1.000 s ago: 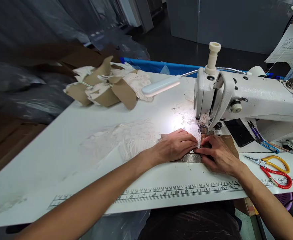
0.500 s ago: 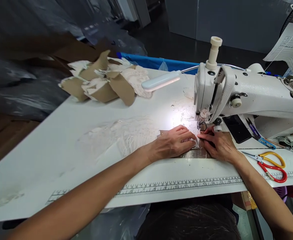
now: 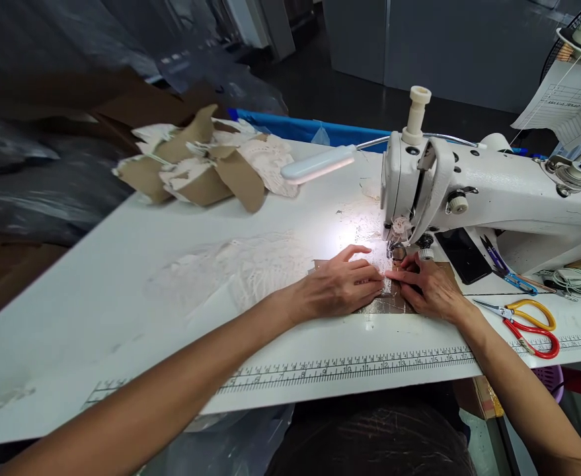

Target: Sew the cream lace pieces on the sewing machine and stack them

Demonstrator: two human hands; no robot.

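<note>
White lace fabric point(image 3: 265, 268) lies across the table, its right end under the sewing machine's presser foot point(image 3: 394, 251). My left hand point(image 3: 342, 283) rests flat on the lace just left of the foot, fingers stretched out and the thumb side raised. On the other side, my right hand point(image 3: 429, 287) has its fingers curled, index finger and thumb at the lace's edge close in front of the needle. Both hands lie over a brown, shiny plate point(image 3: 389, 305) on the tabletop. The left fingertips partly cover the lace there.
The white sewing machine point(image 3: 508, 188) fills the right side, with a lit lamp point(image 3: 318, 164) beside it. Yellow-and-red scissors point(image 3: 531, 324), a black phone point(image 3: 463, 254) and blue snips point(image 3: 508, 268) lie right. Brown-and-white bundles point(image 3: 201, 162) sit at back left. A ruler strip point(image 3: 320, 371) runs along the front edge.
The view has shifted slightly, so the machine and scissors appear a little further left. Both hands keep nearly the same place at the lace; the left thumb side looks more raised.
</note>
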